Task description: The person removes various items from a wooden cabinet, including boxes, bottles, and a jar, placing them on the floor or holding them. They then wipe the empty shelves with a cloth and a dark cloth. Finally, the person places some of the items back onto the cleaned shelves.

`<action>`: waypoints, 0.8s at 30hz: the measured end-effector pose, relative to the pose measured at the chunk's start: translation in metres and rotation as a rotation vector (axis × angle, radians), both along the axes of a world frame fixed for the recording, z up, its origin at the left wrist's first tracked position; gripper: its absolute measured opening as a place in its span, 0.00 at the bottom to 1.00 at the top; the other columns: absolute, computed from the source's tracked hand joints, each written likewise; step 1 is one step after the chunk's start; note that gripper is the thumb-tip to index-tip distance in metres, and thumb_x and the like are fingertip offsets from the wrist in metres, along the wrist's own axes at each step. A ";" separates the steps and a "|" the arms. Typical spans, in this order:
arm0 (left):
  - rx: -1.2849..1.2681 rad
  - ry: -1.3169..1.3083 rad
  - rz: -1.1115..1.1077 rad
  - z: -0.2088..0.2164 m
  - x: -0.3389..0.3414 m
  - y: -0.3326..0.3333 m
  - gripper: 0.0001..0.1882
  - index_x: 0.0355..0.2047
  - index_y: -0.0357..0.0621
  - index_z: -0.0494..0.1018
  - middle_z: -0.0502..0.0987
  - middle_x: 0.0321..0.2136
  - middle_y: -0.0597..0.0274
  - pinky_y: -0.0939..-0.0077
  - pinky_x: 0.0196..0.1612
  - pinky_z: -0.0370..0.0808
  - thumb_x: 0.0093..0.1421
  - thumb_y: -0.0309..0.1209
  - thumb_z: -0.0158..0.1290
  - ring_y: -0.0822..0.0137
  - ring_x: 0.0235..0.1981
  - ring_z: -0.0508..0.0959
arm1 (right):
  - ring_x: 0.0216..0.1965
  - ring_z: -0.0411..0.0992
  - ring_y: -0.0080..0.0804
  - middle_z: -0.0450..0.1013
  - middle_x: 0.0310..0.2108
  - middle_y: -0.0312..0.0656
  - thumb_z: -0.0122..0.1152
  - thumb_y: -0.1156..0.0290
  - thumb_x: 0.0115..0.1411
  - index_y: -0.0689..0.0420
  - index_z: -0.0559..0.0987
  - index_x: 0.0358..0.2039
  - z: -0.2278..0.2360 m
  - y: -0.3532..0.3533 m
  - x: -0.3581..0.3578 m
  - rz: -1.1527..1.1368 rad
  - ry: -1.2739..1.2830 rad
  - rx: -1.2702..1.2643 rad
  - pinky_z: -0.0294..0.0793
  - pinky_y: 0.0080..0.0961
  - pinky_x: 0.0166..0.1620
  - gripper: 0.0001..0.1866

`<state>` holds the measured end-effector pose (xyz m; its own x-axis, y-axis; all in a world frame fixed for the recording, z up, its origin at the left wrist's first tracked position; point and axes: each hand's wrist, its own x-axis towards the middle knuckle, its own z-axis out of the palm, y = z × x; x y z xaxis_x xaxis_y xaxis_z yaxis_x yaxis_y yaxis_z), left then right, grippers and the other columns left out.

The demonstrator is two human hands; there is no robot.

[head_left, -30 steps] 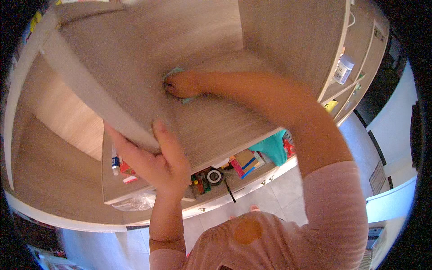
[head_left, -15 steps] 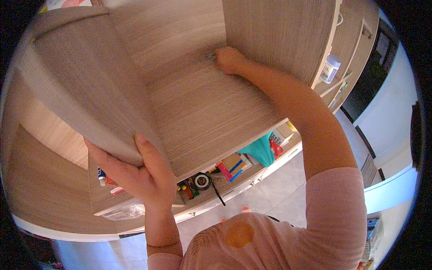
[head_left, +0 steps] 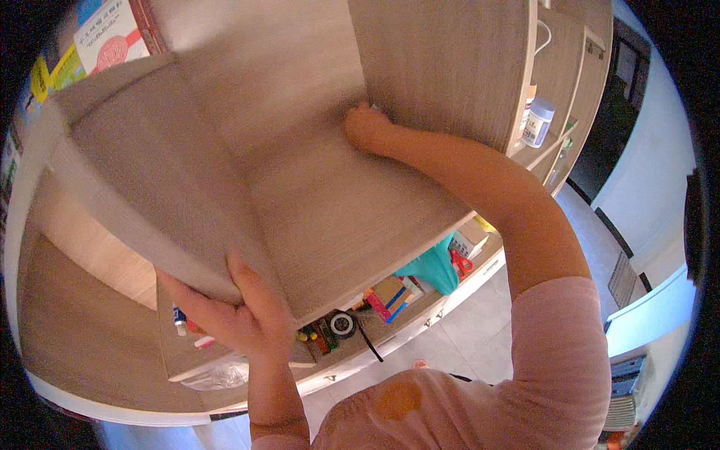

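Observation:
My left hand grips the front edge of an upright wood-grain divider panel, thumb on one side and fingers on the other. Deep in the compartment beside it, my right hand is closed near the back corner, where the shelf board, the back panel and the right-hand side panel meet. A tiny pale spot shows by its knuckles. Whatever the fingers hold, if anything, is hidden.
Below the shelf, an open drawer holds a black tape roll, a teal cloth, red scissors and small boxes. A blue-lidded white bottle stands on side shelves at right. Books or boxes stand at upper left.
My right hand has shifted slightly along the back of the compartment. The view has tilted, bringing more of the upper-left books or boxes into sight. My left hand keeps its grip on the panel.

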<state>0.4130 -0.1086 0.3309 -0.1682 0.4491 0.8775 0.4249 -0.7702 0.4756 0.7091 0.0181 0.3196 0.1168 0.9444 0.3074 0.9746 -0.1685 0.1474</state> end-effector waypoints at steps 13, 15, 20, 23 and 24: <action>-0.029 -0.103 -0.139 0.001 0.010 -0.006 0.35 0.56 0.28 0.42 0.51 0.54 0.39 0.62 0.57 0.50 0.54 0.28 0.47 0.51 0.55 0.55 | 0.37 0.70 0.49 0.69 0.34 0.55 0.49 0.72 0.50 0.67 0.72 0.34 -0.007 0.002 0.005 0.008 0.069 0.112 0.72 0.39 0.39 0.13; -0.029 -0.093 -0.137 0.001 0.009 -0.006 0.35 0.57 0.28 0.41 0.51 0.55 0.39 0.62 0.58 0.49 0.54 0.28 0.47 0.51 0.55 0.54 | 0.37 0.70 0.51 0.69 0.35 0.54 0.49 0.71 0.50 0.68 0.72 0.34 -0.010 0.005 0.007 0.016 0.071 0.085 0.72 0.39 0.39 0.14; -0.015 -0.092 -0.109 0.000 0.013 -0.006 0.35 0.57 0.28 0.43 0.50 0.55 0.40 0.62 0.58 0.49 0.53 0.28 0.48 0.51 0.55 0.55 | 0.35 0.71 0.48 0.71 0.33 0.52 0.50 0.71 0.48 0.65 0.77 0.28 -0.015 0.018 0.040 0.021 -0.070 0.074 0.72 0.40 0.38 0.12; 0.015 -0.071 -0.085 -0.006 0.005 0.000 0.35 0.57 0.28 0.44 0.50 0.55 0.40 0.61 0.58 0.50 0.53 0.29 0.48 0.52 0.55 0.54 | 0.35 0.72 0.48 0.72 0.32 0.52 0.50 0.70 0.48 0.63 0.78 0.27 -0.023 0.024 0.042 0.040 -0.139 -0.052 0.72 0.40 0.39 0.12; -0.001 -0.073 -0.087 -0.005 0.006 -0.002 0.36 0.57 0.30 0.44 0.49 0.56 0.41 0.62 0.58 0.49 0.54 0.30 0.49 0.52 0.56 0.53 | 0.34 0.72 0.48 0.73 0.31 0.51 0.49 0.69 0.48 0.62 0.78 0.27 -0.026 0.023 0.044 0.028 -0.143 -0.084 0.72 0.40 0.39 0.12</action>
